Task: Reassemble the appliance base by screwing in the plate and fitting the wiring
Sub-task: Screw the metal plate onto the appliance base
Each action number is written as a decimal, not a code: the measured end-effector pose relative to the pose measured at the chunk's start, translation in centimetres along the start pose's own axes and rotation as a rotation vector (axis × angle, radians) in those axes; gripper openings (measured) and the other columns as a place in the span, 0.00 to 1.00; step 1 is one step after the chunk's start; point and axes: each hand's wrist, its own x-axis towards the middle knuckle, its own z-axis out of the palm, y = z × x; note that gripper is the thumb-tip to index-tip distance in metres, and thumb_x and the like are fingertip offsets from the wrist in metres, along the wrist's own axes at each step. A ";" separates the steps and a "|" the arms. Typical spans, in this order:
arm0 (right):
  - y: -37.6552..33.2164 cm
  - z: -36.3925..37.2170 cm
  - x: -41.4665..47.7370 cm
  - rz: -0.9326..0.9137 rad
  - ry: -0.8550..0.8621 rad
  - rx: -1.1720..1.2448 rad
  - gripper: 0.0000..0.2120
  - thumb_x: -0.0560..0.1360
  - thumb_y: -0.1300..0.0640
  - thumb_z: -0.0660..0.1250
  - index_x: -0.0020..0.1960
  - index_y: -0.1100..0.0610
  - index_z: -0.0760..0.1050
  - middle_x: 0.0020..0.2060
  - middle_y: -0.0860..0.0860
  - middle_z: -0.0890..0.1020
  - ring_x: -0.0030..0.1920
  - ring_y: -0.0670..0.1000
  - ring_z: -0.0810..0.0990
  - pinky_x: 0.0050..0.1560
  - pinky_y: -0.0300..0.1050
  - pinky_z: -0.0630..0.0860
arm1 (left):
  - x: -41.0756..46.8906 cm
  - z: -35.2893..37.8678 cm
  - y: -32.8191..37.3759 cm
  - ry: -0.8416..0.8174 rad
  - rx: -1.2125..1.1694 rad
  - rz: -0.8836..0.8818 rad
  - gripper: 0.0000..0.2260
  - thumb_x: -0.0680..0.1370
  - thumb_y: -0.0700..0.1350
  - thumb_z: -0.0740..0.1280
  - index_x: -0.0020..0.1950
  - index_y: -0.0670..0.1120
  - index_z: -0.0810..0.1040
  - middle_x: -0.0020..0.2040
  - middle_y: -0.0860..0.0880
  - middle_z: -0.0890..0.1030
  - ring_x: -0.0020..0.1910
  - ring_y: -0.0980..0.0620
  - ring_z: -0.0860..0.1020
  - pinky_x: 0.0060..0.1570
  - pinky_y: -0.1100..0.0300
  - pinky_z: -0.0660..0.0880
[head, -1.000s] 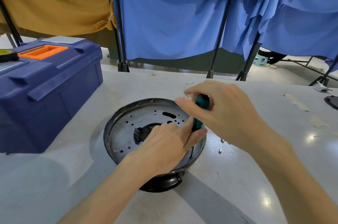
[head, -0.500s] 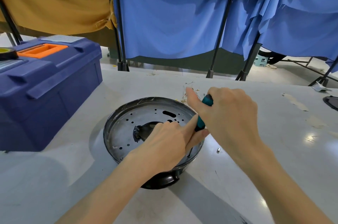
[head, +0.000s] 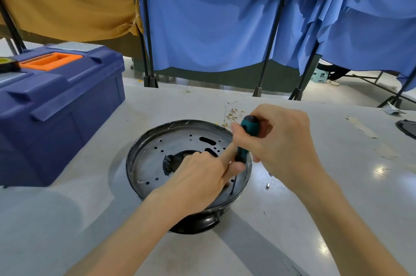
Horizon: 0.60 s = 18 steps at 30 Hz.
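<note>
Since the blue toolbox [head: 56, 104] sits at the left of the counter [head: 67, 219], well apart from the work, the black appliance base [head: 135, 163] has room in the middle, its perforated metal plate [head: 180, 140] lying inside the rim. The left hand [head: 198, 176] rests on the plate, likely to pin it flat, forefinger and thumb pinching the screwdriver [head: 246, 138] low on its handle to steady the tip in a hole at the plate's near-right edge. The right hand [head: 281, 145] arches over, fingers curled round the teal handle for turning. 1 loose screw [head: 267, 185] lies near the base.
</note>
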 end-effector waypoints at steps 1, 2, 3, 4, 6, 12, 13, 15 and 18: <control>0.0 0.3 -0.3 0.020 0.067 -0.036 0.15 0.70 0.58 0.76 0.32 0.61 0.72 0.24 0.48 0.71 0.24 0.46 0.69 0.30 0.33 0.69 | 0.0 -0.1 0.1 -0.001 -0.009 0.004 0.29 0.71 0.66 0.30 0.66 0.56 0.51 0.46 0.50 0.84 0.38 0.45 0.78 0.43 0.49 0.76; -0.1 0.5 -0.5 0.043 0.122 -0.053 0.17 0.69 0.58 0.76 0.31 0.59 0.69 0.23 0.46 0.68 0.25 0.44 0.65 0.30 0.31 0.65 | 0.0 -0.1 0.2 0.002 -0.015 0.011 0.28 0.71 0.67 0.32 0.64 0.56 0.52 0.45 0.50 0.84 0.36 0.46 0.78 0.42 0.49 0.76; -0.1 0.7 -0.8 0.063 0.165 -0.073 0.17 0.69 0.58 0.75 0.31 0.56 0.67 0.24 0.46 0.67 0.25 0.43 0.64 0.30 0.30 0.62 | 0.1 -0.2 0.1 0.005 -0.009 0.020 0.24 0.74 0.67 0.35 0.62 0.55 0.53 0.44 0.50 0.84 0.35 0.46 0.78 0.41 0.49 0.76; -0.1 0.9 -0.9 0.087 0.199 -0.098 0.17 0.70 0.58 0.75 0.31 0.55 0.67 0.24 0.46 0.67 0.25 0.44 0.63 0.31 0.30 0.60 | 0.1 -0.4 0.0 0.000 -0.014 0.025 0.18 0.78 0.65 0.41 0.61 0.55 0.54 0.43 0.50 0.84 0.34 0.46 0.77 0.41 0.49 0.76; 0.0 1.1 -1.1 0.111 0.242 -0.143 0.17 0.70 0.57 0.74 0.31 0.55 0.66 0.24 0.47 0.67 0.25 0.47 0.63 0.29 0.35 0.61 | 0.5 -0.7 -0.5 -0.034 -0.126 0.017 0.07 0.82 0.54 0.57 0.57 0.57 0.61 0.42 0.51 0.83 0.34 0.52 0.76 0.41 0.51 0.75; -0.1 1.8 -1.5 0.077 0.214 -0.038 0.15 0.74 0.57 0.72 0.34 0.58 0.69 0.26 0.50 0.71 0.26 0.50 0.69 0.27 0.43 0.68 | 2.3 -2.1 -3.2 -0.008 -0.572 -0.045 0.09 0.73 0.36 0.72 0.47 0.50 0.81 0.42 0.54 0.85 0.44 0.61 0.80 0.52 0.57 0.77; 0.0 2.0 -1.5 0.083 0.194 0.037 0.13 0.74 0.57 0.71 0.36 0.60 0.71 0.27 0.53 0.74 0.27 0.53 0.74 0.28 0.49 0.73 | 3.1 -2.4 -4.0 0.060 -0.475 -0.067 0.10 0.74 0.38 0.72 0.50 0.51 0.81 0.47 0.55 0.83 0.49 0.59 0.79 0.56 0.53 0.76; -0.1 2.3 -1.5 0.089 0.171 0.153 0.12 0.75 0.57 0.71 0.38 0.62 0.73 0.29 0.56 0.77 0.29 0.58 0.80 0.31 0.55 0.77 | 4.6 -2.6 -5.8 0.081 -0.208 -0.101 0.17 0.76 0.45 0.71 0.64 0.54 0.75 0.61 0.54 0.77 0.61 0.54 0.71 0.64 0.50 0.69; 0.1 2.6 -1.4 0.094 0.177 0.221 0.12 0.75 0.58 0.72 0.38 0.62 0.72 0.28 0.58 0.76 0.29 0.62 0.80 0.30 0.56 0.77 | 6.3 -2.0 -8.1 -0.078 -0.017 -0.228 0.31 0.78 0.55 0.65 0.78 0.53 0.57 0.77 0.47 0.61 0.75 0.45 0.60 0.72 0.45 0.59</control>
